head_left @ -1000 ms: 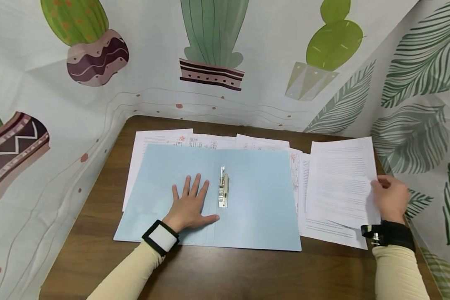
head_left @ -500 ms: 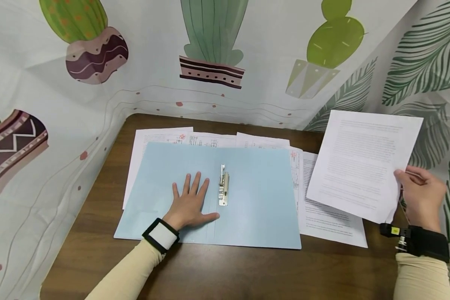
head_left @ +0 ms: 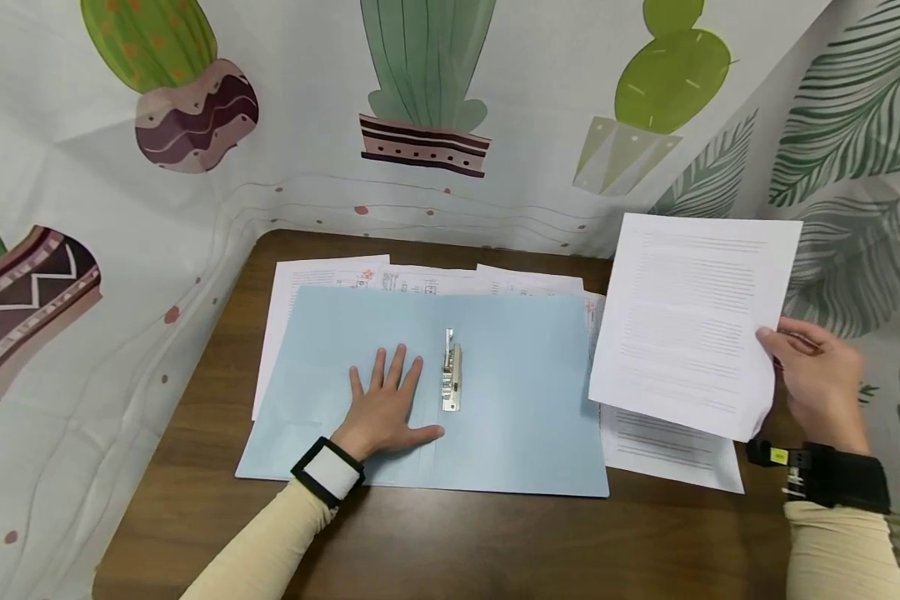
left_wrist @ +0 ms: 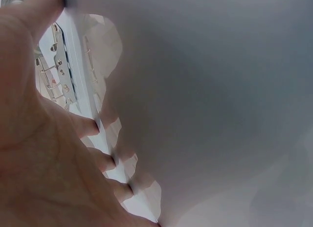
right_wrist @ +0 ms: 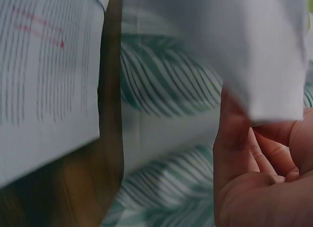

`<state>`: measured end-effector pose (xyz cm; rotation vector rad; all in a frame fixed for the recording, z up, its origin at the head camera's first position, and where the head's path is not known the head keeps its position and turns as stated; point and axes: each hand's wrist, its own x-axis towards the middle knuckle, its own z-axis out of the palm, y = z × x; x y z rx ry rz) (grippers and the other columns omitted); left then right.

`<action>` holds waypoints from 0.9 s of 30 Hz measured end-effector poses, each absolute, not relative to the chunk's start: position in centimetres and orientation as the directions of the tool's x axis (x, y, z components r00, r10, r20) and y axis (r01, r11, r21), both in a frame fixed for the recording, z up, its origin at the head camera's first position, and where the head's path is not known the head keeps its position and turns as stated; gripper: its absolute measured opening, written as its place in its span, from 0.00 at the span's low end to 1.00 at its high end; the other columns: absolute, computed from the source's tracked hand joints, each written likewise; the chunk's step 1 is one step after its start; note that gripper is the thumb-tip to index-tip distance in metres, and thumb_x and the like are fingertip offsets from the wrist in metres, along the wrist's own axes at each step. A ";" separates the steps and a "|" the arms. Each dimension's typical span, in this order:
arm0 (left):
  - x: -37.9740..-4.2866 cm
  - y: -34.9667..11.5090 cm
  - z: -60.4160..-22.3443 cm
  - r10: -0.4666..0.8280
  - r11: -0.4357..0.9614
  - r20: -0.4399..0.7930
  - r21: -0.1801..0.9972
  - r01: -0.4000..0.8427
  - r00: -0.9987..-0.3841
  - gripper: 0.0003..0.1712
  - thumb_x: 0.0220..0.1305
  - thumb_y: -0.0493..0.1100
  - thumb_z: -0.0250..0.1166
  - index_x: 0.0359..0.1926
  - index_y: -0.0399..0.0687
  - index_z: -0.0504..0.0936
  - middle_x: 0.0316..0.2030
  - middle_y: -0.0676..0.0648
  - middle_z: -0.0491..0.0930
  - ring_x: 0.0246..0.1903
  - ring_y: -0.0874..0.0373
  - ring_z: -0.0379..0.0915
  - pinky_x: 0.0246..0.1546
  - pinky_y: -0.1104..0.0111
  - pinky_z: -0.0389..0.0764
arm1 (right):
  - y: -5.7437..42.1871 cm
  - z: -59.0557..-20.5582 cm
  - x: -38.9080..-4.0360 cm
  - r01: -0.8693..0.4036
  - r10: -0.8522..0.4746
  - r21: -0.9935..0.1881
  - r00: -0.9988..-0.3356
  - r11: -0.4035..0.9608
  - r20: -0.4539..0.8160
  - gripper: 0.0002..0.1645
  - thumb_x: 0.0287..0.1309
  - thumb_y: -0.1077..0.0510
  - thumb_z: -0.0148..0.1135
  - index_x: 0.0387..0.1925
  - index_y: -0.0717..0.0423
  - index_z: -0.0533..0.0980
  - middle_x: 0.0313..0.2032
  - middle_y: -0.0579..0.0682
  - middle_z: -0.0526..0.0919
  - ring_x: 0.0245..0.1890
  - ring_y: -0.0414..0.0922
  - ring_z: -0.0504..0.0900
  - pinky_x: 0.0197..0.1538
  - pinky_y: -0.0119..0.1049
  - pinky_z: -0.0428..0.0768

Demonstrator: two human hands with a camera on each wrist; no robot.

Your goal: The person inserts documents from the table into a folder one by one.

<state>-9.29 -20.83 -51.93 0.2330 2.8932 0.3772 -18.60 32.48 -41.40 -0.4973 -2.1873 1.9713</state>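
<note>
A light-blue folder (head_left: 525,375) lies spread flat on the table, with a metal lever clip (head_left: 452,371) near its middle fold. My left hand (head_left: 381,412) rests on the folder's left half, fingers splayed and straight, left of the clip. In the left wrist view the fingertips (left_wrist: 122,190) touch the glossy cover. At the right, my right hand (head_left: 821,375) pinches the right edge of a printed sheet of paper (head_left: 693,317), raised and tilted above the table. In the right wrist view the sheet's lower corner (right_wrist: 276,90) is between thumb and fingers.
Another printed sheet (head_left: 675,450) lies under the raised one, right of the folder. Several papers (head_left: 330,271) stick out from behind the folder's far edge. The brown wooden table (head_left: 495,550) meets a cactus-print cloth (head_left: 307,125) at the back and sides.
My right hand lifted the sheet off the paper below, swinging it up and right, then brought it back left toward the folder. The left hand stayed in place on the folder.
</note>
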 end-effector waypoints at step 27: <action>-9.5 -20.7 -51.9 0.170 0.962 -0.222 0.249 0.113 -0.960 0.68 0.53 0.81 0.64 0.82 0.49 0.50 0.82 0.39 0.35 0.79 0.34 0.25 0.67 0.26 0.33 | 23.6 -46.6 -17.9 0.207 0.091 -0.869 -0.978 0.450 -0.186 0.29 0.69 0.47 0.66 0.63 0.59 0.76 0.37 0.31 0.86 0.35 0.34 0.84 0.34 0.30 0.82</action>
